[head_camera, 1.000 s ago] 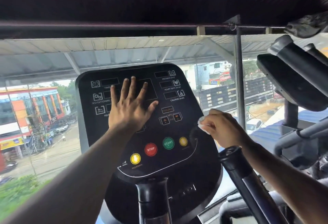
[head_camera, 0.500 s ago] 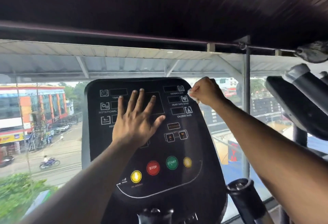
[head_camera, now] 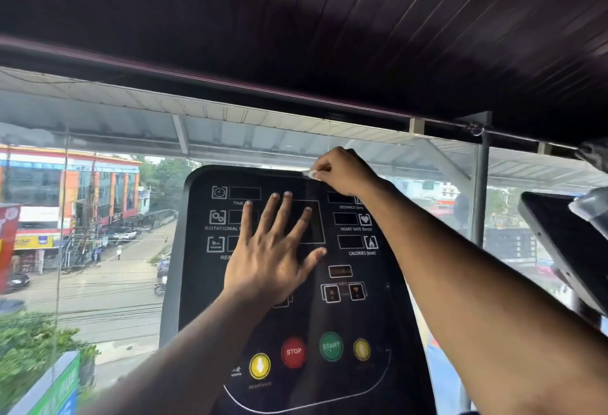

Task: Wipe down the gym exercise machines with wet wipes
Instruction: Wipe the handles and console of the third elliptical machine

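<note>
The console (head_camera: 378,316) should stay braced by the left hand (head_camera: 273,256), spread flat, while the right hand (head_camera: 342,171), pinching the wipe (head_camera: 309,173), drags evenly along its top edge.

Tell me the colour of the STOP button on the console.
Red, with white lettering; the STOP button shows plainly in the head view.

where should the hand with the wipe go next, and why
Probably slide the right hand, pinching the small white wet wipe, leftward along the top edge of the black console panel: it sits mid-edge, while the flat left hand steadies the panel.
</note>
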The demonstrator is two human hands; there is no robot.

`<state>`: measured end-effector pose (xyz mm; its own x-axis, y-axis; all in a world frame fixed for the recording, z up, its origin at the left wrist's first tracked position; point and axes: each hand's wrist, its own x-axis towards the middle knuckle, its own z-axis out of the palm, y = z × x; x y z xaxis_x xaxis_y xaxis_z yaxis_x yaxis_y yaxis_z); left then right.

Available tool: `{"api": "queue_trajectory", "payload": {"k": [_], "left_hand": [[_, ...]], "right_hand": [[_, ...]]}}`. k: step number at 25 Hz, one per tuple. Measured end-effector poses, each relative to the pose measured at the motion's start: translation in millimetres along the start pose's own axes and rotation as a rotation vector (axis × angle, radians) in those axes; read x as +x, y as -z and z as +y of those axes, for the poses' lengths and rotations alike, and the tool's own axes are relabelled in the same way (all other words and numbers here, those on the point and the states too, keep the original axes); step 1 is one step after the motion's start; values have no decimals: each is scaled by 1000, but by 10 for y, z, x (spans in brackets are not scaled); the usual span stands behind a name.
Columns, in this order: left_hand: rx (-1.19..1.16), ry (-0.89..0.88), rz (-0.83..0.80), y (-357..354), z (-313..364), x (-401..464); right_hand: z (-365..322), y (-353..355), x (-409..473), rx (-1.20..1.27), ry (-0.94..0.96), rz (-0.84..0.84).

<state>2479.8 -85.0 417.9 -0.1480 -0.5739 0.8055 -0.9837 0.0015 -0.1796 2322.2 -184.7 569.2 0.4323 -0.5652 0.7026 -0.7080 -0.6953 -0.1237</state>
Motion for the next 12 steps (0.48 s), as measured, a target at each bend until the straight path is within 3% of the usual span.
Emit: {"api": "queue_trajectory", "payload": {"k": [3,9,12], "left_hand": [[-3,-3,-5,5,-14,-3],[7,-9,-26,-16,-21,4],[18,-7,-33,0,-27,7]], "right_hand": [[39,-39,52,-22,2,-13],[548,124,-48,-388,-365,69],[567,109,-6,-311,-362,66]]}}
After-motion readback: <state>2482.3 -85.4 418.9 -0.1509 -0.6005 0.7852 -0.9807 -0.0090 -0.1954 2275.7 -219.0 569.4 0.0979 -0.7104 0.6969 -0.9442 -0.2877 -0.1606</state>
